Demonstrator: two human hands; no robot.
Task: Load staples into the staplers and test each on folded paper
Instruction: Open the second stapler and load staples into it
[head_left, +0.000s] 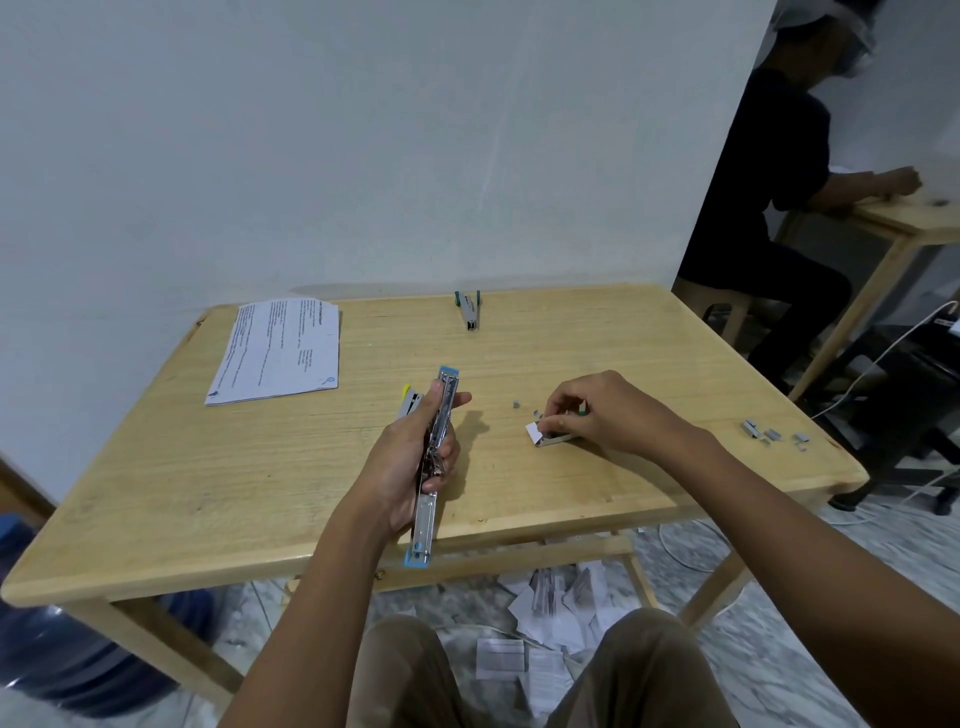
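— Where is the blue stapler (424, 525)?
— In the left hand (410, 457), fingers curled round its middle. It is swung open, long axis running from the near counter (597, 338) edge toward the wall
— And the staples?
— Near, to its right: the right hand (608, 410) fingers pinch the small staple box (545, 435) on the counter. Whether a strip is out, I cannot tell; it would travel leftward to the open channel

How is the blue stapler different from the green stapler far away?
The blue stapler is swung wide open and gripped in the left hand; the green stapler is closed and sits untouched on the table. The blue stapler has blue ends, the green stapler green ones. Both are shiny metal.
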